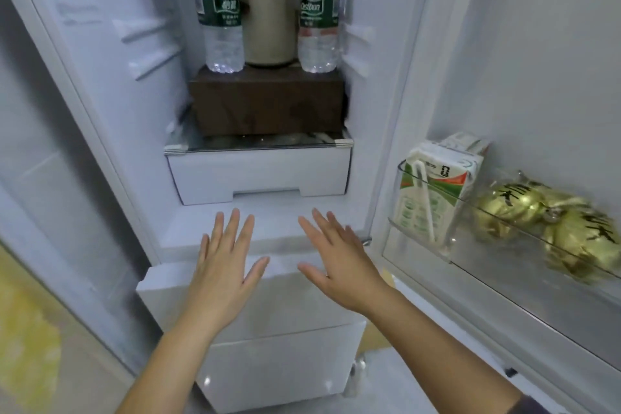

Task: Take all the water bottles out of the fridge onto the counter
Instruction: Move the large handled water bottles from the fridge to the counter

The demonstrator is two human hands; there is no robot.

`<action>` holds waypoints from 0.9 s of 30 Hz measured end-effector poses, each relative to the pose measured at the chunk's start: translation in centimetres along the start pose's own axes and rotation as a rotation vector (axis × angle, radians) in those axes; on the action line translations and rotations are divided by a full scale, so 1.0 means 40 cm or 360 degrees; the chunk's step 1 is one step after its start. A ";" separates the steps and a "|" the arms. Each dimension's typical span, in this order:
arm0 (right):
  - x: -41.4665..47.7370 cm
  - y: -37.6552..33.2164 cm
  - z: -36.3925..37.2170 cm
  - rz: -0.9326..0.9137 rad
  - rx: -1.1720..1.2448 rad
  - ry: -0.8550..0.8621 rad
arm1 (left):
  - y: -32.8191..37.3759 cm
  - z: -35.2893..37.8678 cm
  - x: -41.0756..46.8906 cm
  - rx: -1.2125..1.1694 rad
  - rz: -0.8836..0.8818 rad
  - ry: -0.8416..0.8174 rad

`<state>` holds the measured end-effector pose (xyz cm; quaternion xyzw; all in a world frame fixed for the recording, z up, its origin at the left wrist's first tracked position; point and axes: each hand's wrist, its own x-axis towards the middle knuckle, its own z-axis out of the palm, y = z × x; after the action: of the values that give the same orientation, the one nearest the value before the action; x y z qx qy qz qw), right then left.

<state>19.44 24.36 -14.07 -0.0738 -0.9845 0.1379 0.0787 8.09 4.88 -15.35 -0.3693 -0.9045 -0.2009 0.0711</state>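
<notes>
Two clear water bottles with green labels stand upright inside the open fridge, one at the left [222, 27] and one at the right [318, 23]. Both rest on a dark brown box [268, 104] on the glass shelf [258, 144]. Between them stands a beige cylindrical container [268, 13]. My left hand [223, 265] and my right hand [339, 262] hover side by side well below the shelf, in front of the white drawers, fingers straight and spread, holding nothing.
The fridge door is swung open on the right; its clear bin [470, 239] holds a white and green drink carton [433, 191] and gold-wrapped packages [551, 228]. White drawers [258, 178] sit under the glass shelf. The fridge's left wall is ribbed.
</notes>
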 end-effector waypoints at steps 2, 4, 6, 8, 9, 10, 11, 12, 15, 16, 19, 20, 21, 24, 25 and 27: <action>0.079 -0.016 -0.009 0.0024 -0.0024 0.0021 | -0.047 -0.018 0.066 -0.0003 0.0025 0.0013; 0.163 -0.036 -0.022 0.0039 -0.0050 0.0064 | -0.094 -0.041 0.137 0.0010 0.0086 0.0037; 0.256 -0.057 -0.042 0.0055 -0.0083 0.0149 | -0.137 -0.071 0.214 -0.0003 0.0145 0.0066; 0.352 -0.074 -0.071 0.0084 -0.0107 0.0234 | -0.172 -0.106 0.290 -0.0002 0.0194 0.0138; 0.399 -0.081 -0.088 0.0103 -0.0104 0.0279 | -0.185 -0.125 0.326 0.0013 0.0215 0.0182; 0.445 -0.087 -0.106 0.0123 -0.0099 0.0334 | -0.194 -0.142 0.362 0.0030 0.0230 0.0217; 0.488 -0.091 -0.127 0.0145 -0.0104 0.0389 | -0.199 -0.158 0.398 0.0034 0.0235 0.0247; 0.531 -0.093 -0.148 0.0169 -0.0118 0.0435 | -0.201 -0.172 0.435 0.0025 0.0230 0.0271; 0.648 -0.084 -0.210 0.0243 -0.0174 0.0513 | -0.197 -0.211 0.539 0.0014 0.0216 0.0357; 0.681 -0.077 -0.229 0.0268 -0.0210 0.0514 | -0.195 -0.223 0.571 0.0024 0.0211 0.0388; 0.760 -0.042 -0.266 0.0347 -0.0346 0.0458 | -0.200 -0.246 0.657 0.0092 0.0146 0.0434; 0.776 -0.029 -0.270 0.0360 -0.0401 0.0440 | -0.204 -0.245 0.680 0.0132 0.0118 0.0428; 0.786 -0.018 -0.269 0.0357 -0.0459 0.0434 | -0.208 -0.241 0.697 0.0178 0.0095 0.0415; 0.796 -0.001 -0.258 0.0305 -0.0563 0.0477 | -0.217 -0.213 0.719 0.0353 0.0067 0.0453; 0.796 0.002 -0.255 0.0290 -0.0581 0.0490 | -0.217 -0.209 0.718 0.0404 0.0062 0.0495; 0.795 0.005 -0.254 0.0273 -0.0600 0.0506 | -0.207 -0.215 0.726 0.0392 0.0032 0.0594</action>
<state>-9.82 32.51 -0.21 -0.1911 -0.9583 -0.0552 0.2053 -18.67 14.55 -2.07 -0.3232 -0.8897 -0.1530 0.2837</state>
